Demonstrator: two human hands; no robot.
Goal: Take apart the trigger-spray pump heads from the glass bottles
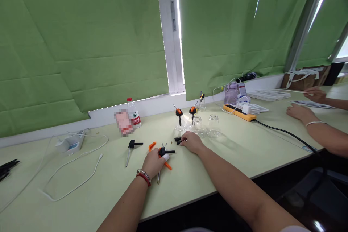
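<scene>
Left hand grip: left hand (153, 163) closed over a black-and-orange tool (164, 153) with an orange handle, its black tip sticking out toward the right; a white-covered fingertip presses on it, and a red band sits on the wrist.
Right hand grip: right hand (191, 141) pinches a small black part (178, 140) between fingertips, resting on the worktop (231, 159) just beyond the left hand.
Place of the tool: near the middle of the worktop, closer to its front edge than to its back edge.
Beside the left hand: a second black-headed tool (131, 147) with a metal shaft lies flat, a little toward the left edge.
Left side: a white cable (78, 174) loops across the worktop to a white adapter (70, 145).
Beyond the hands: clear glass jars (213, 123), some fitted with black-and-orange tops (178, 113), stand in a group.
Back edge: a water bottle (133, 113) with a red cap stands upright.
Right of the jars: a yellow power strip (239, 112) with a black cord running to the right.
Far right: another person's hands (299, 111) rest on the worktop.
</scene>
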